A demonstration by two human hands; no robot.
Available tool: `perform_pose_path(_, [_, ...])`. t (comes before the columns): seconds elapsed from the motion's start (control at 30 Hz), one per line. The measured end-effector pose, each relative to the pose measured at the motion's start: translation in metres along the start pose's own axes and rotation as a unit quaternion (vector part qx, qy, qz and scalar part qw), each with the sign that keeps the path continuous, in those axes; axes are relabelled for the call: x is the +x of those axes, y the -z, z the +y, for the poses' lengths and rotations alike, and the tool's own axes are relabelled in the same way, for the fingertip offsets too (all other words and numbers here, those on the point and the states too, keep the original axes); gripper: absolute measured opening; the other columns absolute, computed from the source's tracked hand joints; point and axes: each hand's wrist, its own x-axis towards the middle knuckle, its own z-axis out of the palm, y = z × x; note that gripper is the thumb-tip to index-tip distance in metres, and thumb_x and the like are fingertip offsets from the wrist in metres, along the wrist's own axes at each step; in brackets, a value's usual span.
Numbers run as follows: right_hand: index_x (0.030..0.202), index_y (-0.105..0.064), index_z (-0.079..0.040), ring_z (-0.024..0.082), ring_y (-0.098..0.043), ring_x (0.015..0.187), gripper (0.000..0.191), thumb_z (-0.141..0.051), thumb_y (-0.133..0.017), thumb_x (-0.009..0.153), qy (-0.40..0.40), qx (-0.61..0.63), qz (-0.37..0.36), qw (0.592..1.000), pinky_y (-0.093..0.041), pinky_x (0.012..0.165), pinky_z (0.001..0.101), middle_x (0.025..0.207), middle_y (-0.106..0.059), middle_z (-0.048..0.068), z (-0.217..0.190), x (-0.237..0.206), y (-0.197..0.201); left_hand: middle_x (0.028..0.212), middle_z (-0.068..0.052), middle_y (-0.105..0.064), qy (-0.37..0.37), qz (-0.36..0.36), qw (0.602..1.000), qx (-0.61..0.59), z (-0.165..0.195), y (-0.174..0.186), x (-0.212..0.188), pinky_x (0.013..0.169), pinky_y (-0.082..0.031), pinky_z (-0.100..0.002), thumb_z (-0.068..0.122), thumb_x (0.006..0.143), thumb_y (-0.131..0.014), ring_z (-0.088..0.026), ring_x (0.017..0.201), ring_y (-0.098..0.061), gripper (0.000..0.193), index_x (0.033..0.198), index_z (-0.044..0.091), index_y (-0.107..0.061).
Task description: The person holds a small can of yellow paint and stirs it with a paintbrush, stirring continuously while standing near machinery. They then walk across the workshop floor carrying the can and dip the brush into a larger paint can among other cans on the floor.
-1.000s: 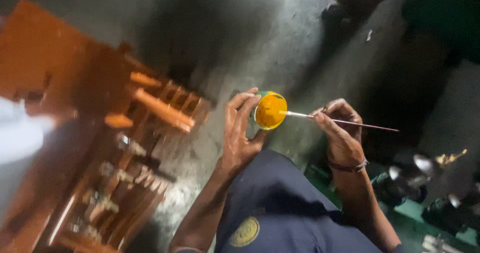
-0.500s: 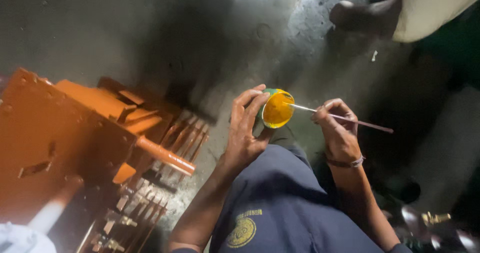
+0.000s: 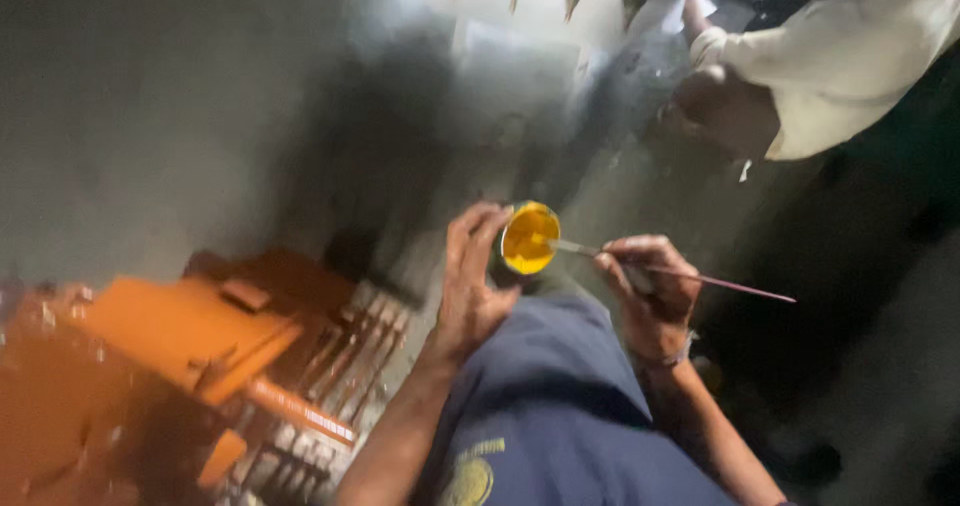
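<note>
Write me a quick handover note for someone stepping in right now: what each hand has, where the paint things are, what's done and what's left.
Left hand: holds the small pot of yellow paint, tilted so its mouth faces the camera, above the knee.
Right hand: pinches a thin brush; its tip is in the paint.
Nearby: an orange machine stands on the floor to the left. Another person is at upper right.
Done: the brush is dipped in the pot.
Left: the brush has not yet been lifted out; no yellow paint shows on anything nearby.
</note>
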Motion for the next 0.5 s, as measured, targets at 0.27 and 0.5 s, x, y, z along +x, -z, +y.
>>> perform_pose_path(0.27, [0.105, -0.066, -0.002, 0.006, -0.065, 0.086, 0.012, 0.002, -0.074, 0.096, -0.112, 0.117, 0.084, 0.983, -0.05, 0.074, 0.0203, 0.094, -0.071, 0.003, 0.05, 0.106, 0.024, 0.148, -0.014, -0.047, -0.01, -0.108, 0.994, 0.006, -0.016, -0.053, 0.12, 0.114, -0.049, -0.041, 0.0, 0.073, -0.088, -0.035, 0.139, -0.051, 0.085, 0.147, 0.01, -0.047])
perform_pose_path(0.5, [0.105, -0.066, -0.004, 0.011, -0.067, 0.095, 0.014, -0.002, -0.075, 0.094, -0.098, 0.017, 0.191, 0.977, -0.054, 0.084, 0.0262, 0.101, -0.069, 0.005, 0.079, 0.129, 0.007, 0.142, -0.013, -0.053, -0.151, -0.18, 0.971, -0.036, -0.08, -0.091, 0.201, 0.111, -0.052, -0.041, 0.005, 0.078, -0.09, -0.033, 0.133, -0.057, 0.08, 0.146, 0.011, -0.048])
